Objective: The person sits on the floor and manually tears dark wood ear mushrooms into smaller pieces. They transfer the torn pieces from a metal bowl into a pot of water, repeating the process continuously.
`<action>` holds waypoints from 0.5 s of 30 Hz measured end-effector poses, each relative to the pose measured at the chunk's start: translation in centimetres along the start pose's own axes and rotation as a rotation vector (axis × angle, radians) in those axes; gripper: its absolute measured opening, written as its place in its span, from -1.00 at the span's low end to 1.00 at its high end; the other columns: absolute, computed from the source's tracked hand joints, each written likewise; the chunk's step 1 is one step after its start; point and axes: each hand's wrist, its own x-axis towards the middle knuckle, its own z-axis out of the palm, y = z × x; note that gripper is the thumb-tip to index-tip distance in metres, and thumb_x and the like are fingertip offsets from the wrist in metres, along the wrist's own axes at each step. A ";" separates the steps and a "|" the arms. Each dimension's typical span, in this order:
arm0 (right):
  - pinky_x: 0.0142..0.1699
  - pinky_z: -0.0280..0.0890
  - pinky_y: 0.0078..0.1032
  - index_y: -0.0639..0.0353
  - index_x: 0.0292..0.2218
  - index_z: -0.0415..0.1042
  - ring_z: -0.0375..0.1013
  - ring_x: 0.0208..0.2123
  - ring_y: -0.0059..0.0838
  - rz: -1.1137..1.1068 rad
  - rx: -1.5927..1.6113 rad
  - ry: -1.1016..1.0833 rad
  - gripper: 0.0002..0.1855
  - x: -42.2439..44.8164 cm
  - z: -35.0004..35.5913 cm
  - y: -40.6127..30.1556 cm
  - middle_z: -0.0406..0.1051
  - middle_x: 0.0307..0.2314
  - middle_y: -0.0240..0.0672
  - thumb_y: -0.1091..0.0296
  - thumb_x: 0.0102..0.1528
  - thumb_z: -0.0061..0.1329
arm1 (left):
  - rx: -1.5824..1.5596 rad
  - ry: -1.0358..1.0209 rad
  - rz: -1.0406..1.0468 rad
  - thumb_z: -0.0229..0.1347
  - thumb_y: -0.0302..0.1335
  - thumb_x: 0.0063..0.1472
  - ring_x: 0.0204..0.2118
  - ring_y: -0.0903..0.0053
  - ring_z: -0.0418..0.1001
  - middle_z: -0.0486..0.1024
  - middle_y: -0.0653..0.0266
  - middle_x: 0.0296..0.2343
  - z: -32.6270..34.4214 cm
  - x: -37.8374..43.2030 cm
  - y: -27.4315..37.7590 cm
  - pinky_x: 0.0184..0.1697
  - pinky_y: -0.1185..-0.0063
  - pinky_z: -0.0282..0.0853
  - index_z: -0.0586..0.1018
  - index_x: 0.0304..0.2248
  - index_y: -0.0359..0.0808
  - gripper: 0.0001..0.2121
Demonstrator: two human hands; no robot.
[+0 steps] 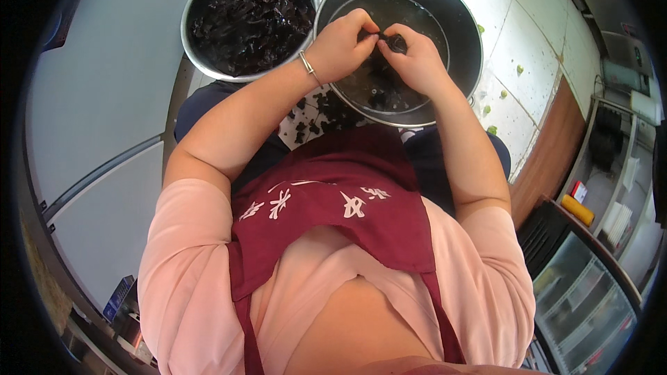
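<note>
Over a large metal pot (461, 62) of cloudy brownish water, my left hand (341, 47) and my right hand (419, 60) meet fingertip to fingertip. Both pinch one small dark piece of what looks like wood ear fungus (397, 43). More dark pieces (383, 96) lie in the water below my hands, partly covered by them. To the left, touching or nearly touching the pot, a metal basin (188, 44) is heaped with wet, shiny black fungus (250, 26). A metal bangle circles my left wrist.
Dark scraps (323, 114) litter the floor between my knees. Several small green bits (504, 94) dot the white floor tiles (536, 26) on the right. A pale cabinet or fridge (104, 73) stands left; a glass-fronted cooler (583, 291) and shelving (615, 166) line the right.
</note>
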 end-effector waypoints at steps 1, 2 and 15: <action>-0.31 0.30 -0.41 0.17 -0.29 0.43 0.45 -0.41 -0.15 -0.019 -0.003 0.006 -0.75 0.0 0.1 0.0 0.45 -0.47 -0.09 0.23 0.02 0.03 | 0.005 0.027 -0.011 0.07 -0.51 0.13 -0.47 0.55 0.42 0.46 0.20 -0.49 0.1 -0.1 0.0 -0.39 0.61 0.33 0.44 -0.33 -0.38 -0.86; -0.31 0.30 -0.41 0.18 -0.30 0.43 0.44 -0.42 -0.16 -0.037 -0.005 0.011 -0.75 0.1 0.2 0.1 0.44 -0.47 -0.09 0.23 0.02 0.03 | -0.002 0.040 -0.037 0.07 -0.49 0.12 -0.50 0.51 0.42 0.46 0.17 -0.49 0.1 -0.1 0.2 -0.41 0.59 0.34 0.44 -0.35 -0.38 -0.86; -0.33 0.24 -0.65 0.19 -0.30 0.42 0.31 -0.45 -0.65 0.067 0.516 0.011 -0.78 0.2 -0.9 1.1 0.39 -0.49 -0.44 0.29 0.03 0.06 | -0.268 0.145 -0.232 0.02 -0.41 0.12 -0.52 0.58 0.46 0.52 0.24 -0.47 -2.9 1.3 -3.3 -0.43 0.59 0.38 0.45 -0.37 -0.36 -0.83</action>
